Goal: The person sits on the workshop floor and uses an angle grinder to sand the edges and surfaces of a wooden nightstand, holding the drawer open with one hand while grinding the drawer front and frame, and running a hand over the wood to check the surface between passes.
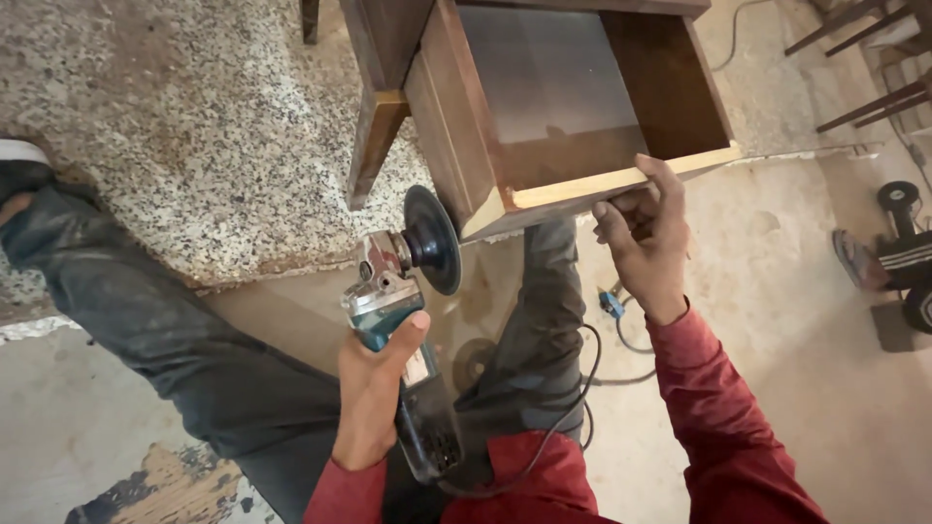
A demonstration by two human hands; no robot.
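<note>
My left hand [374, 388] grips the body of a teal and grey angle grinder [393, 320] with a black sanding disc [432, 240] at its head. The disc sits just left of the near corner of a dark brown wooden drawer box [558, 97] with a pale raw front edge. My right hand [646, 238] holds that pale edge from below, fingers curled over it. The grinder's black cord [573, 408] trails down past my red sleeves and dark trousers.
A speckled stone floor patch [194, 126] lies to the left, bare concrete to the right. A dark wooden leg [374, 146] stands beside the drawer. Another person's sandalled foot [859, 262] and black wheels [898, 199] are at the right edge. Thin rods lean at top right.
</note>
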